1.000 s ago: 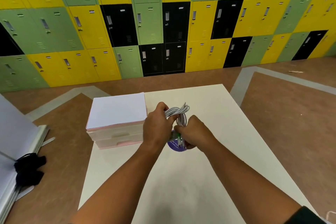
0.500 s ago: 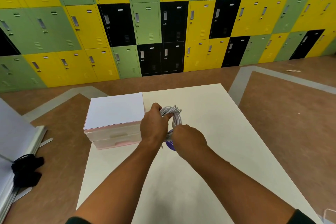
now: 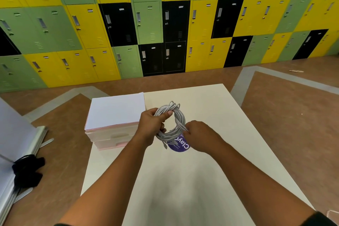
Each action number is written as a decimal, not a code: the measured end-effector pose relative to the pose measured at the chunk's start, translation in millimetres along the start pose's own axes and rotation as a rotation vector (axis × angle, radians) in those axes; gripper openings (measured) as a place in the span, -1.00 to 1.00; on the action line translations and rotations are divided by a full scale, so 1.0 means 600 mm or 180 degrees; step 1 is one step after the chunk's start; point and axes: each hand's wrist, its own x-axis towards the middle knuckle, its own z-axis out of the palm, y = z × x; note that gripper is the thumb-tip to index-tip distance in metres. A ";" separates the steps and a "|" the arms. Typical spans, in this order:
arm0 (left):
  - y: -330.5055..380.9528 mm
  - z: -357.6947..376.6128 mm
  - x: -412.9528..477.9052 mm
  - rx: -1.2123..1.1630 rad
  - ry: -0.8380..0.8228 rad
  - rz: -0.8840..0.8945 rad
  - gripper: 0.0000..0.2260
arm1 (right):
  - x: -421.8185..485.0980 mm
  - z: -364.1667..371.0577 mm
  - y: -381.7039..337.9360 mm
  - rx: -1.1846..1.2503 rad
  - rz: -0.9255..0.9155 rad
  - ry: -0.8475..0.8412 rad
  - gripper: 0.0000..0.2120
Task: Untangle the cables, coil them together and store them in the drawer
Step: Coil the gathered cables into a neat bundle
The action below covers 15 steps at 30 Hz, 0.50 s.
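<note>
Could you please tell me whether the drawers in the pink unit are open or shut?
Shut: on the pink unit, the drawer fronts sit flush, none pulled out.

The coiled cables [image 3: 178, 115] are sheathed in grey, matt plastic. The drawer unit [image 3: 111, 135] is moulded in smooth, slightly translucent plastic. The table [image 3: 183, 180] is finished in a smooth, matt cream surface. The lockers [image 3: 146, 24] are made of painted sheet metal with a dull sheen. Soft black cloth [image 3: 27, 172] is seen at the left.
</note>
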 end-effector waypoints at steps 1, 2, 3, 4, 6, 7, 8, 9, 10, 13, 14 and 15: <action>0.000 0.003 -0.002 0.0016 0.0010 0.0035 -0.84 | 0.004 0.002 0.000 0.0190 0.0065 -0.0082 -0.86; 0.002 0.006 -0.003 0.0009 0.0059 0.0056 -0.84 | 0.005 0.004 0.000 0.0353 0.0089 -0.0141 -0.87; 0.003 0.008 -0.003 -0.0024 0.0136 0.0061 -0.83 | 0.006 0.006 -0.001 0.0503 0.0093 -0.0170 -0.87; 0.005 0.010 -0.003 -0.0073 0.0223 0.0057 -0.82 | 0.005 0.010 -0.002 0.0671 0.0079 -0.0172 -0.87; 0.007 0.011 0.000 -0.0141 0.0378 0.0051 -0.80 | 0.004 0.015 -0.004 0.0936 0.0029 -0.0096 -0.85; 0.007 0.009 0.001 -0.0142 0.0429 0.0064 -0.82 | 0.002 0.018 -0.004 0.0977 -0.0020 -0.0001 -0.83; 0.007 0.007 0.002 -0.0131 0.0459 0.0089 -0.86 | -0.001 0.020 -0.003 0.0963 -0.0100 0.0110 -0.81; 0.007 0.005 0.003 -0.0102 0.0478 0.0136 -0.87 | -0.004 0.022 -0.001 0.0930 -0.0199 0.0217 -0.78; 0.007 0.003 0.003 -0.0044 0.0488 0.0192 -0.86 | -0.008 0.024 0.000 0.0911 -0.0296 0.0300 -0.76; 0.007 0.001 0.001 0.0158 0.0515 0.0352 -0.87 | -0.013 0.030 0.003 0.1027 -0.0470 0.0405 -0.78; 0.008 0.001 0.001 0.0198 0.0529 0.0381 -0.87 | -0.013 0.032 0.005 0.1075 -0.0482 0.0441 -0.79; 0.009 0.002 0.002 0.0231 0.0546 0.0408 -0.87 | -0.011 0.034 0.009 0.1053 -0.0503 0.0508 -0.79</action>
